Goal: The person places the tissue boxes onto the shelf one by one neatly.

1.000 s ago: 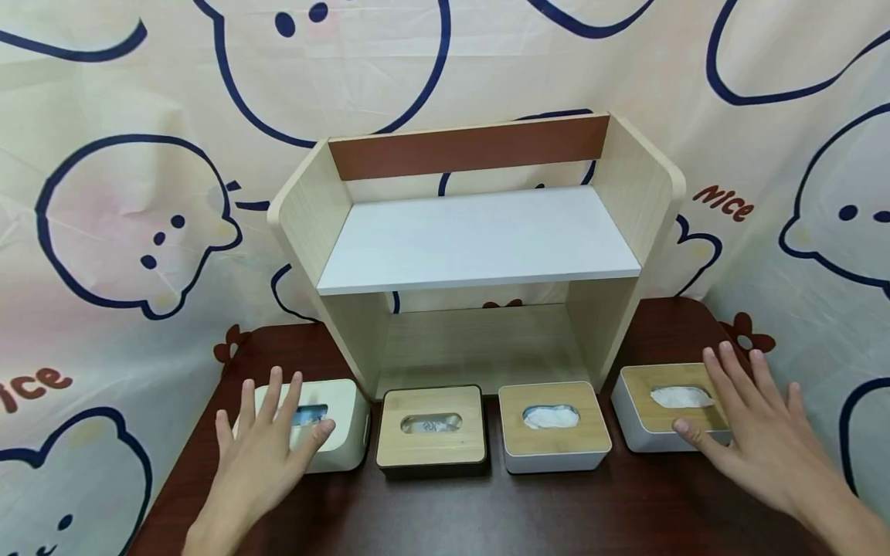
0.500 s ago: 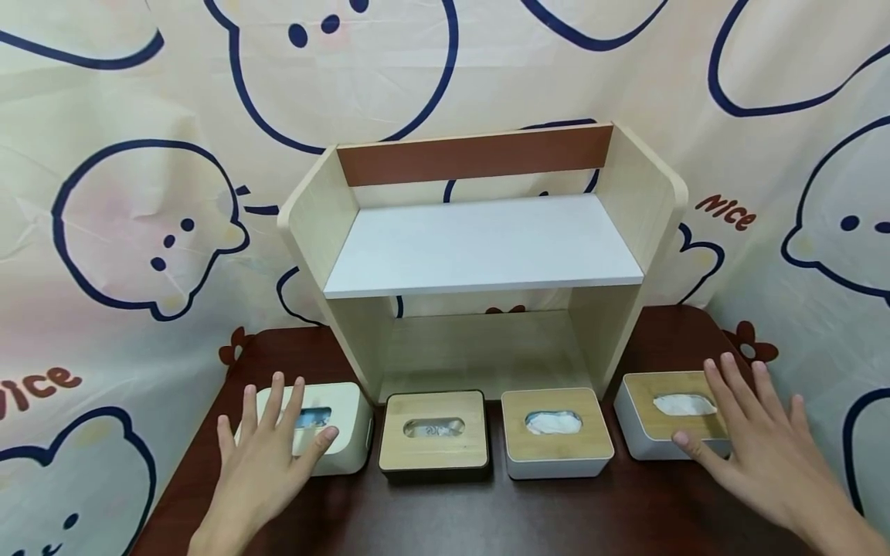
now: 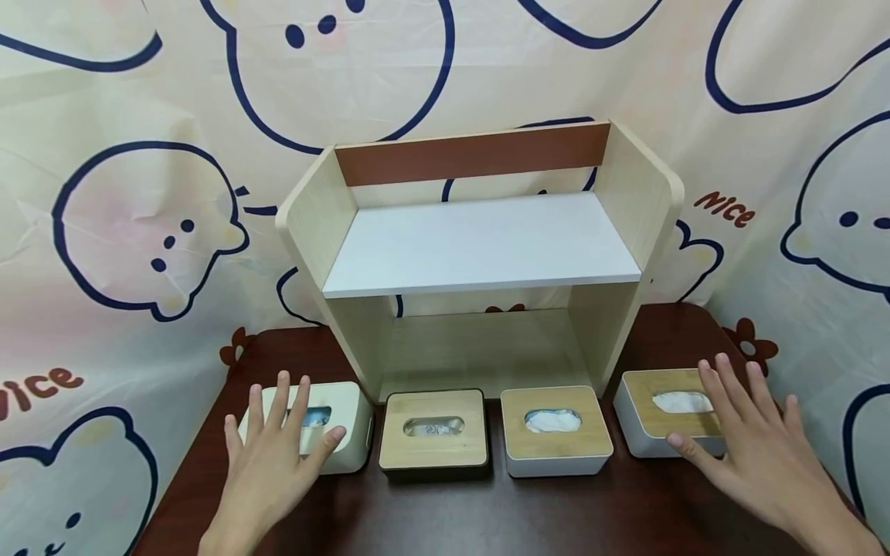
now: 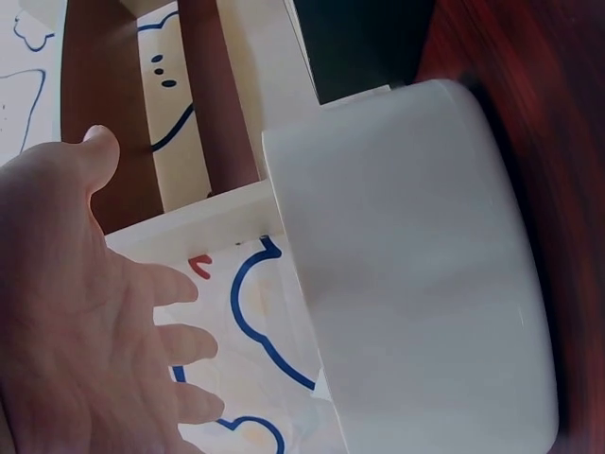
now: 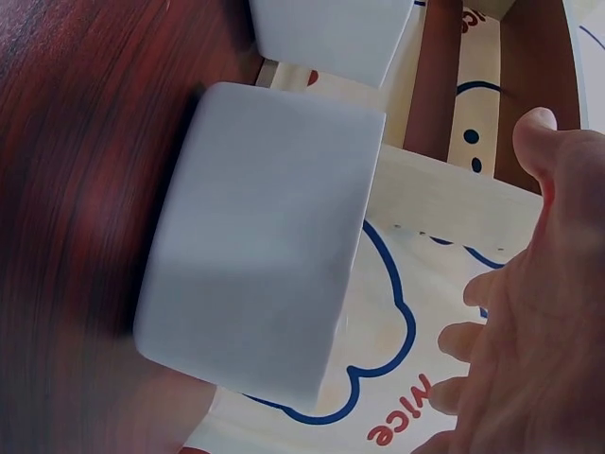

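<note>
Four is avoided here: several tissue boxes stand in a row on the table. My left hand, fingers spread and straight, is held over the front of the all-white tissue box at the left end. In the left wrist view a gap shows between that hand and the box's plain side. My right hand hovers, fingers spread, by the white tissue box with a wooden lid at the right end, overlapping its corner. Between them sit a dark tissue box with a pale wooden lid and another white, wooden-lidded tissue box. Neither hand holds anything.
Behind the row stands a small pale wooden shelf unit with a white middle board and a brown back rail. The dark wood table runs in front. Cartoon-printed cloth hangs at the back and sides.
The head view has tilted slightly, shifting the scene a little down and right. My left hand has drifted slightly right; the boxes stay where they were.
</note>
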The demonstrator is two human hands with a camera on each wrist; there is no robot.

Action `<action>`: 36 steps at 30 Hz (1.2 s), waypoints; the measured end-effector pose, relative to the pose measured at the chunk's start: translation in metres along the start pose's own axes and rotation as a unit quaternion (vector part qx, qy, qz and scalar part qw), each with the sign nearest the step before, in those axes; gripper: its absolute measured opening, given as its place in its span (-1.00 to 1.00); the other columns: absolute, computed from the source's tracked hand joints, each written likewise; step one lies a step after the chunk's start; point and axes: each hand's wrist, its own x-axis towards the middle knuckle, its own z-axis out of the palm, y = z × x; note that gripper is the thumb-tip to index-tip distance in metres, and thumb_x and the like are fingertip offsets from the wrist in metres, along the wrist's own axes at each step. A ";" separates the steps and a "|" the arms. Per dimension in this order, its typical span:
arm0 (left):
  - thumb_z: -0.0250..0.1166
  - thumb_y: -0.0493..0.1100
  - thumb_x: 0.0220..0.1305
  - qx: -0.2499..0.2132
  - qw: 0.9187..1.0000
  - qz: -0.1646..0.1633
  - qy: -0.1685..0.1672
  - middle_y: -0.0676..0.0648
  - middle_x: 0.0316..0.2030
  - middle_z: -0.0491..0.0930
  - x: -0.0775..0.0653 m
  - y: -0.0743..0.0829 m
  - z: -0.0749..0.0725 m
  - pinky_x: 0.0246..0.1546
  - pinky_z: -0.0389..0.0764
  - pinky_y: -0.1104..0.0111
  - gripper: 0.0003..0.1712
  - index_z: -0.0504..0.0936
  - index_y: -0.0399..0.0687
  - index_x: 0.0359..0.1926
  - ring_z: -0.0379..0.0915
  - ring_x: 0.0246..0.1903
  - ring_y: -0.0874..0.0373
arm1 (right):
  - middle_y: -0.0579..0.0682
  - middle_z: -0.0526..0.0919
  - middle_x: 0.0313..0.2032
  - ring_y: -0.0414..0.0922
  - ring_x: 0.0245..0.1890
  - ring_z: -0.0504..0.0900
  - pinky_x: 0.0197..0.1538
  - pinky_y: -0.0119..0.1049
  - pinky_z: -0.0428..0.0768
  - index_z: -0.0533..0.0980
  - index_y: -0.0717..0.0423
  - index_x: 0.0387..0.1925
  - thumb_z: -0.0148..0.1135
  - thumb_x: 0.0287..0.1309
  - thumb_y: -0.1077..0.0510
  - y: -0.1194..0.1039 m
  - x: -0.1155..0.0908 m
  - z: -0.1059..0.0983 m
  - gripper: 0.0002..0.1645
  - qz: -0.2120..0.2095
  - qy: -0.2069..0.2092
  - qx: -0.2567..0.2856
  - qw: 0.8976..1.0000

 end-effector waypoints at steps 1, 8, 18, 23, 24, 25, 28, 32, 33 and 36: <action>0.09 0.53 0.49 -0.001 1.000 0.000 0.001 -0.38 0.72 -0.21 0.000 0.001 0.000 0.41 -0.35 -0.66 0.16 -0.01 -0.09 0.74 -0.48 0.66 -0.56 | 0.40 -0.33 0.70 0.45 0.65 -0.58 0.41 0.74 -0.50 -0.30 0.15 0.74 0.17 0.36 -0.56 -0.001 0.000 0.000 0.42 -0.001 0.001 0.001 1.000; 0.14 0.50 0.48 -0.015 1.000 0.012 0.009 -0.35 0.73 -0.20 -0.004 0.010 0.003 0.45 -0.29 -0.63 0.15 -0.01 -0.08 0.75 -0.45 0.67 -0.54 | 0.42 -0.35 0.69 0.49 0.65 -0.54 0.41 0.73 -0.51 -0.32 0.15 0.74 0.15 0.37 -0.55 -0.007 0.002 -0.004 0.41 0.000 -0.017 0.015 1.000; 0.20 0.48 0.46 -0.055 0.997 0.040 0.022 -0.27 0.74 -0.17 -0.009 0.036 0.012 0.51 -0.12 -0.54 0.14 0.00 0.01 0.75 -0.35 0.70 -0.46 | 0.38 -0.33 0.71 0.44 0.68 -0.50 0.45 0.65 -0.55 -0.33 0.11 0.75 0.25 0.38 -0.46 -0.019 -0.005 0.000 0.40 -0.025 -0.014 0.047 0.998; 0.25 0.46 0.44 -0.063 0.996 0.059 0.034 -0.26 0.74 -0.11 -0.009 0.052 0.019 0.52 0.00 -0.50 0.14 0.05 -0.01 0.74 -0.26 0.69 -0.46 | 0.29 -0.36 0.73 0.40 0.70 -0.44 0.51 0.58 -0.55 -0.30 0.11 0.75 0.30 0.36 -0.43 -0.028 -0.008 0.004 0.40 -0.044 0.000 0.055 0.998; 0.26 0.45 0.44 -0.065 0.995 0.062 0.035 -0.27 0.73 -0.10 -0.008 0.055 0.021 0.52 0.04 -0.49 0.14 0.06 -0.02 0.74 -0.24 0.69 -0.46 | 0.28 -0.34 0.74 0.38 0.71 -0.44 0.53 0.55 -0.55 -0.28 0.11 0.75 0.30 0.36 -0.43 -0.030 -0.008 0.005 0.39 -0.048 0.002 0.059 0.997; 0.28 0.44 0.44 -0.068 0.995 0.066 0.034 -0.27 0.73 -0.09 -0.008 0.058 0.024 0.52 0.06 -0.48 0.13 0.06 -0.03 0.74 -0.23 0.69 -0.46 | 0.26 -0.34 0.74 0.35 0.72 -0.45 0.55 0.50 -0.56 -0.27 0.11 0.75 0.29 0.36 -0.44 -0.033 -0.009 0.006 0.39 -0.050 0.001 0.062 0.997; 0.32 0.41 0.42 -0.081 0.993 0.075 0.031 -0.27 0.73 -0.06 -0.008 0.067 0.031 0.54 0.10 -0.45 0.16 0.06 -0.06 0.73 -0.22 0.69 -0.44 | 0.24 -0.26 0.75 0.30 0.73 -0.42 0.62 0.37 -0.58 -0.20 0.13 0.75 0.29 0.36 -0.45 -0.041 -0.010 0.008 0.37 -0.062 0.004 0.076 0.995; 0.35 0.40 0.40 -0.099 0.990 0.092 0.036 -0.27 0.72 -0.04 -0.010 0.079 0.041 0.56 0.18 -0.37 0.18 0.06 -0.12 0.72 -0.18 0.69 -0.41 | 0.26 -0.22 0.74 0.31 0.74 -0.39 0.66 0.37 -0.50 -0.18 0.15 0.75 0.29 0.35 -0.48 -0.051 -0.009 0.009 0.38 -0.060 -0.011 0.091 0.994; 0.36 0.39 0.39 -0.106 0.989 0.096 0.037 -0.27 0.72 -0.03 -0.011 0.081 0.043 0.56 0.21 -0.35 0.19 0.07 -0.14 0.72 -0.16 0.69 -0.40 | 0.27 -0.21 0.74 0.32 0.73 -0.37 0.66 0.40 -0.45 -0.18 0.14 0.75 0.30 0.33 -0.49 -0.054 -0.008 0.009 0.39 -0.059 -0.015 0.095 0.994; 0.37 0.40 0.38 -0.131 0.986 0.101 0.029 -0.24 0.73 -0.04 -0.012 0.091 0.048 0.54 0.28 -0.30 0.21 0.05 -0.12 0.73 -0.14 0.69 -0.36 | 0.27 -0.20 0.74 0.31 0.74 -0.37 0.64 0.47 -0.37 -0.19 0.09 0.76 0.33 0.30 -0.49 -0.061 -0.009 0.010 0.41 -0.054 -0.031 0.113 0.992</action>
